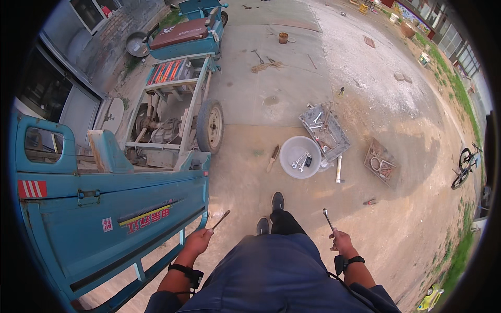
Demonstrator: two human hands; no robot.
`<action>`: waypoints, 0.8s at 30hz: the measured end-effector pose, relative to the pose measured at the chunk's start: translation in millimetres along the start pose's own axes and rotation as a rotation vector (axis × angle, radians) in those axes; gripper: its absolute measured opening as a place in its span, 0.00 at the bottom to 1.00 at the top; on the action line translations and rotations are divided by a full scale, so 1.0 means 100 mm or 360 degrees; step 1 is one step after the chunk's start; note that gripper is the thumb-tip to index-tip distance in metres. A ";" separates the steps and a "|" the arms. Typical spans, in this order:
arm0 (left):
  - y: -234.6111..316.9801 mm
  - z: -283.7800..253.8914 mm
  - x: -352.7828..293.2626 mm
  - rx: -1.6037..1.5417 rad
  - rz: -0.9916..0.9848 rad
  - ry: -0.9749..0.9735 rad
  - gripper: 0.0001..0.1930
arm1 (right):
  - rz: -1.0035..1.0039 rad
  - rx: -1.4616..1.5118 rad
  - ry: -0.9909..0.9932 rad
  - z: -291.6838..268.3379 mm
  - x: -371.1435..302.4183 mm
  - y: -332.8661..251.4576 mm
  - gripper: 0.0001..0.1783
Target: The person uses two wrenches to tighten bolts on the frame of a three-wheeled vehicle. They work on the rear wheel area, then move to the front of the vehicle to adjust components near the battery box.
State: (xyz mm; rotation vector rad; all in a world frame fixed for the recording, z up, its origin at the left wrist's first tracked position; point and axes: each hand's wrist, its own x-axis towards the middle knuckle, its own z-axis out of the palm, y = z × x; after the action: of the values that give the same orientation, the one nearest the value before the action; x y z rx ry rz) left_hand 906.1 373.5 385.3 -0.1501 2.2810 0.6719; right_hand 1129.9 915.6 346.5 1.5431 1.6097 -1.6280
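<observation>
My left hand (198, 241) is closed around the lower end of a slim dark metal tool (221, 219). Its wider tip points up and to the right; its exact kind is too small to tell. On the other side of my body, my right hand (342, 242) grips a shiny wrench (327, 219) with its head pointing up and away. Ahead of my feet stands a round grey basin (288, 169) with several wrenches (299, 163) and a small black object (308, 161) in it. Both hands are apart from the basin.
A blue cargo tricycle with its bed raised (115, 208) stands close at my left, its wheel (210, 127) beyond. A brush (273, 158) lies left of the basin; a tool crate (339, 138), a white tube (338, 169), a rusty basket (389, 175) and pliers (370, 202) lie right.
</observation>
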 end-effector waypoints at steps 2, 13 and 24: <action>0.17 -0.06 0.12 -0.0025 -0.0050 0.0012 0.25 | -0.0020 -0.0058 -0.0012 -0.05 0.20 -0.35 0.28; 0.86 -0.45 0.70 -0.0271 -0.0230 0.0257 0.24 | -0.0201 -0.0419 -0.0264 0.33 1.54 -2.88 0.27; 1.21 -1.03 1.67 -0.0392 -0.0359 0.0319 0.24 | -0.0425 -0.0650 -0.0320 1.66 2.22 -4.93 0.25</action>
State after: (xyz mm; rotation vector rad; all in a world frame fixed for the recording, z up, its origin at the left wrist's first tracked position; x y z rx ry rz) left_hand 685.1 439.8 382.2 -0.6073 2.3145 0.8465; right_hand 569.6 996.3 338.9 0.9642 1.9453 -1.4062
